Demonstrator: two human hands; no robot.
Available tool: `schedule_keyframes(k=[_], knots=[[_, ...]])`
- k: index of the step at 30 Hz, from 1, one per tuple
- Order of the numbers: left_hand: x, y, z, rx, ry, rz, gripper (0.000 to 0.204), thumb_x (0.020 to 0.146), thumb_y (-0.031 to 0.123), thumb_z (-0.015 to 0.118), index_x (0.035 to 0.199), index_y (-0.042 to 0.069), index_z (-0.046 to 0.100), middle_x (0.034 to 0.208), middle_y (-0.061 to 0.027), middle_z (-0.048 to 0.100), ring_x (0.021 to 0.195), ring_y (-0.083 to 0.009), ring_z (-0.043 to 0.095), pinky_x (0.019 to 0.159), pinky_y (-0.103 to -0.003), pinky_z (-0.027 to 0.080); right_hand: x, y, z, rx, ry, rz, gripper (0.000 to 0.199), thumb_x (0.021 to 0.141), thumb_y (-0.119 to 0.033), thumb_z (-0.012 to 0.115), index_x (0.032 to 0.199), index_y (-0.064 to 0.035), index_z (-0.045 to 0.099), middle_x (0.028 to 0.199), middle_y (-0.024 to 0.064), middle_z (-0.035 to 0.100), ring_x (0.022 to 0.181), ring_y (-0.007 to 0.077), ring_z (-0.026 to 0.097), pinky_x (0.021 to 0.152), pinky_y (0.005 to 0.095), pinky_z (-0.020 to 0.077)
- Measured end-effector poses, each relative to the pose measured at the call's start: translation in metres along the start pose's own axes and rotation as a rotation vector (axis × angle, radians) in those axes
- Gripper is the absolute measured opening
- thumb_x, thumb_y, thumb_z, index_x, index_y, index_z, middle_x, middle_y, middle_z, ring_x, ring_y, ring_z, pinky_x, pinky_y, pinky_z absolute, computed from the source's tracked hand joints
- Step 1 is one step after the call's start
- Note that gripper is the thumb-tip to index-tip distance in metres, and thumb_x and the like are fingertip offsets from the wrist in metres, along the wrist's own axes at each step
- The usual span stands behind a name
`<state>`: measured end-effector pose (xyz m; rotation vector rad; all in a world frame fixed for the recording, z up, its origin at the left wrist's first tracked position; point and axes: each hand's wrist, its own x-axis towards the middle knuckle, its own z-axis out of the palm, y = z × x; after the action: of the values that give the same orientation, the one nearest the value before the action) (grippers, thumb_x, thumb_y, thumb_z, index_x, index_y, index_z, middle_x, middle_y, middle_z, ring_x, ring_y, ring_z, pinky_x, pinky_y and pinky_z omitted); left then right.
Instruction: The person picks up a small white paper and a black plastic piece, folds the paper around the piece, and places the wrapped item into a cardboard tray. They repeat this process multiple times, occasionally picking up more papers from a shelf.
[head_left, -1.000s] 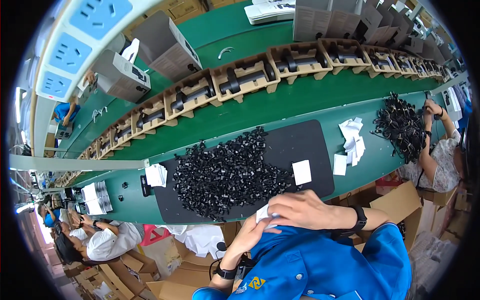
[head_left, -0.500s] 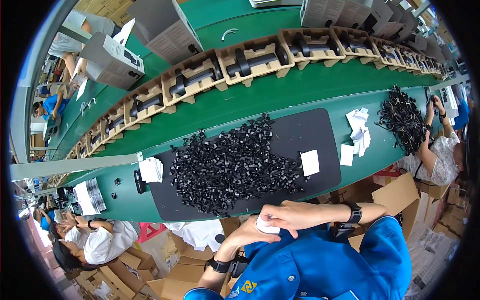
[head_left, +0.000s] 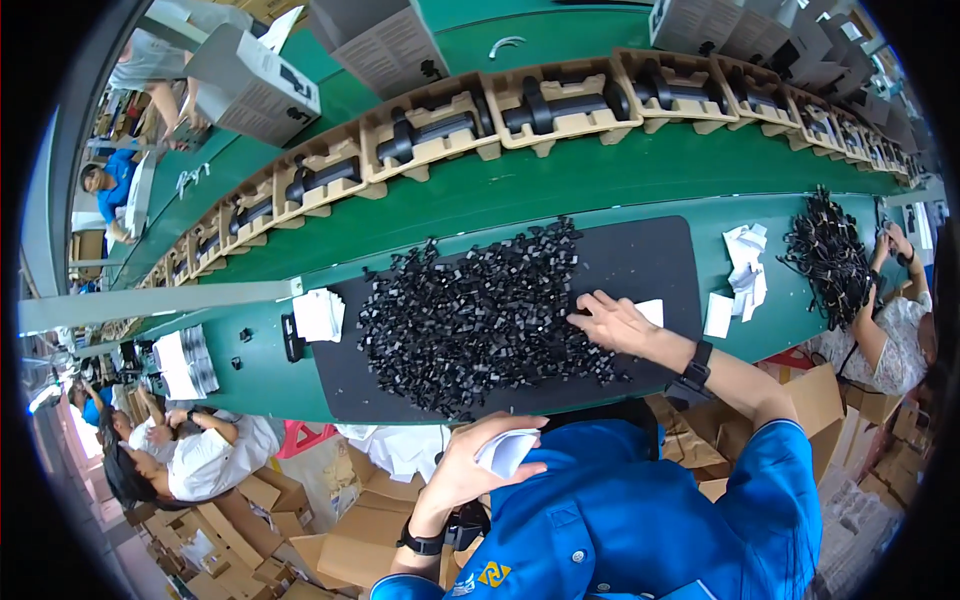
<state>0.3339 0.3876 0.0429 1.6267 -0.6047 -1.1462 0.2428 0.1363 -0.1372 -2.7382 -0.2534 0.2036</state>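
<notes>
Lines of fine print and a dark product picture cover the sides of the grey boxes (head_left: 390, 55) beyond the trays — the lettering is too small to make out. A yellow emblem (head_left: 494, 574) sits on the chest of the blue shirt (head_left: 640, 500).

The two hands are well apart. The left hand (head_left: 478, 460), at the near edge of the table, is curled around a folded white paper (head_left: 507, 452), thumb and fingers closed on it. The right hand (head_left: 612, 322) reaches over the black mat (head_left: 645, 250), its fingers bent and slightly spread at the right edge of the heap of small black parts (head_left: 470, 320); whether they grip a part, I cannot tell. Just beside that hand, partly hidden by it, lies a white sheet (head_left: 650, 312).

A stack of white papers (head_left: 320, 315) lies left of the heap; more loose papers (head_left: 747, 270) lie right of the mat, near a pile of black cables (head_left: 828, 258).
</notes>
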Motion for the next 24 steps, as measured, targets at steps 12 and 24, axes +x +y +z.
schedule_keyframes(k=[12,24], knots=[[0.008,0.015,0.024,0.165,0.117,0.122,0.046,0.064,0.004,0.078,0.107,0.002,0.061,0.092,-0.0094,0.066,0.085,-0.0157,0.065,0.077,-0.028,0.052,-0.023,-0.064,-0.13,0.953,0.382,0.094,0.017,0.083,-0.004,0.06,0.098,-0.0035,0.066,0.076,0.0071,0.061,0.061,0.019,0.062,0.053,0.0317,0.0516],[0.027,0.034,0.072,0.306,-0.031,0.117,0.061,0.062,-0.001,0.073,0.12,0.01,0.056,0.098,-0.0091,0.066,0.09,-0.0172,0.065,0.08,-0.028,0.051,-0.098,-0.115,-0.196,0.313,-0.025,-0.132,0.022,0.074,-0.002,0.056,0.094,0.0093,0.054,0.06,0.0151,0.058,0.051,0.0257,0.062,0.041,0.0339,0.0473]])
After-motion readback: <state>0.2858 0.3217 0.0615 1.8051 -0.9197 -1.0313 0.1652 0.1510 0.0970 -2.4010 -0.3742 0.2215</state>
